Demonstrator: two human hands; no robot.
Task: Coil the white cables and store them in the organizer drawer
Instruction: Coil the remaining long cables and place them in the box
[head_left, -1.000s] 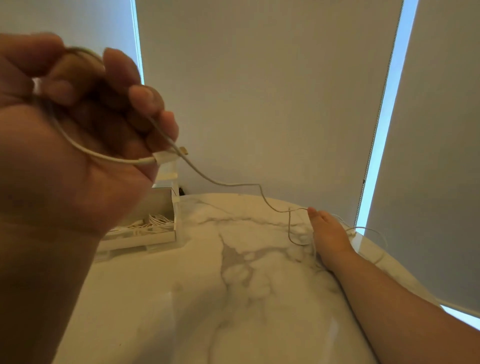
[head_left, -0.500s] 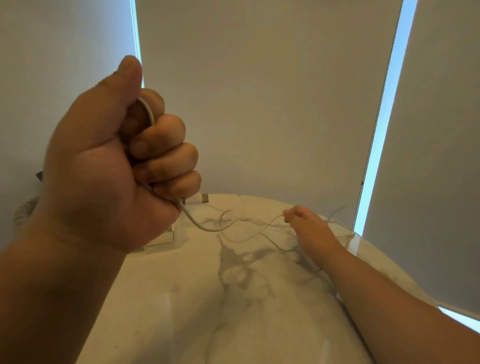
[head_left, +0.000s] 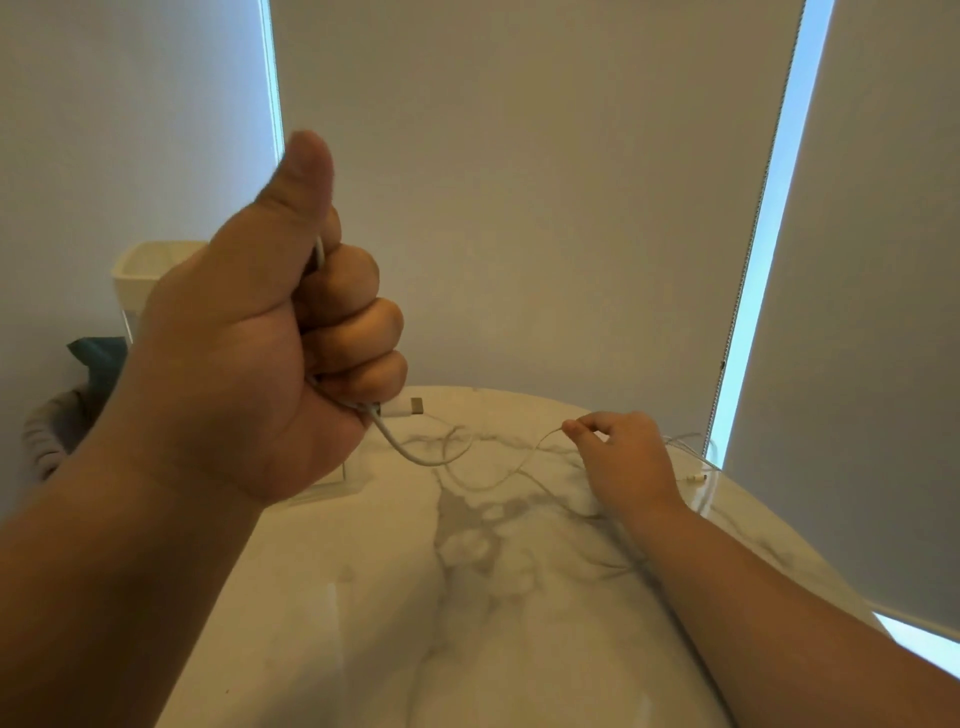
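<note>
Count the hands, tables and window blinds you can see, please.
Hands: 2, the left hand and the right hand, each holding white cable.
Tables: 1, the marble table.
Blinds: 3, the left blind, middle blind and right blind.
Total: 6.

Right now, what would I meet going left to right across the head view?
Grey ribbed object → left hand → white cable sagging between the hands → right hand → loose cables at the edge of the table.
</note>
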